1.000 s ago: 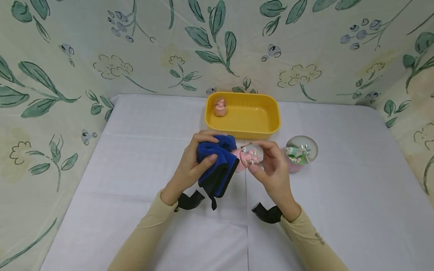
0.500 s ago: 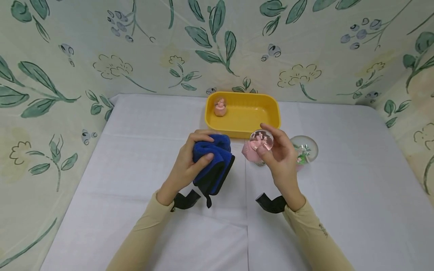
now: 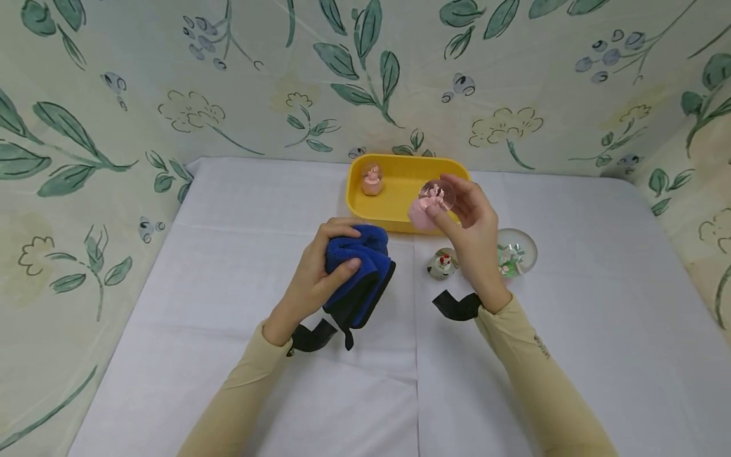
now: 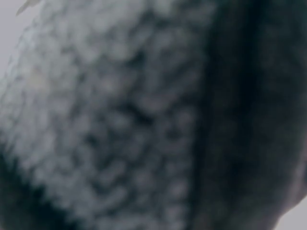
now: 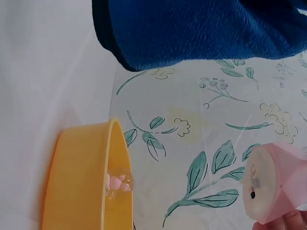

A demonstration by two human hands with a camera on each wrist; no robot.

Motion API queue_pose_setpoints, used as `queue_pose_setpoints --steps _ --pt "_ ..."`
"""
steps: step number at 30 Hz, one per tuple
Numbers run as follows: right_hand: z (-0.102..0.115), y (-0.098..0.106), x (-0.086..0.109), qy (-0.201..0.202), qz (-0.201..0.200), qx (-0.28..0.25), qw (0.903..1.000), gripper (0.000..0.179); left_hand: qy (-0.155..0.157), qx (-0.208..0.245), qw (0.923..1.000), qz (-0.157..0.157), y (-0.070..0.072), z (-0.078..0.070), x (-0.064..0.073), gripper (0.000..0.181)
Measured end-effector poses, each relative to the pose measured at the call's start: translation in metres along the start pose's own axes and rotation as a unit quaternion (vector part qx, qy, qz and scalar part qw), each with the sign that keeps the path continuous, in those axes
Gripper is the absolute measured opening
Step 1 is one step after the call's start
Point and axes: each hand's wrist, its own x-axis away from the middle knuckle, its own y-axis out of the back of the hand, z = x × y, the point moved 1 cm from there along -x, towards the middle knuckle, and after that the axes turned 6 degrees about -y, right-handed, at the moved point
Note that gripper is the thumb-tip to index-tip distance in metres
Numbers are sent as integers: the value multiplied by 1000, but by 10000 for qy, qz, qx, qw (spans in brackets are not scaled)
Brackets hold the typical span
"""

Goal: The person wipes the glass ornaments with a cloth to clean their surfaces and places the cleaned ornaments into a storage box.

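In the head view, the right hand (image 3: 475, 236) pinches the pink snow globe (image 3: 429, 202) by its clear dome, tilted, base toward the lower left. A second ago its base was against the blue cloth (image 3: 361, 266); now it is lifted away, up the frame, overlapping the lower right corner of the yellow tray (image 3: 377, 219). The left hand (image 3: 311, 271) has hardly shifted, its fingers and thumb gripping the bunched cloth at the centre. The hands are apart. Inside the tray's left end stands the small pink globe (image 3: 372, 182). The lift also uncovers the little globe with a red-topped figure (image 3: 442, 265) below the tray; the large globe (image 3: 517, 252) sits to its right, partly behind the right wrist.

The left wrist view is filled with blurred, greyish fabric, probably the cloth; I cannot make out the grip there.

In the right wrist view, the held globe's pale underside shows at lower right, fingers beneath, apart from the tray at lower left. I judge that cloth work on this globe has given way to carrying, with it not yet set down.
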Motion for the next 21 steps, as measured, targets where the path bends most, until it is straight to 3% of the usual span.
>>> queue_pose_setpoints --steps 10,21 --pt "-10 -5 -41 -261 -50 -4 9996 45 99 73 9999 36 -3 2 2 46" --pt "-36 -20 -77 -814 -56 106 9966 48 210 38 9997 140 -4 2 5 45"
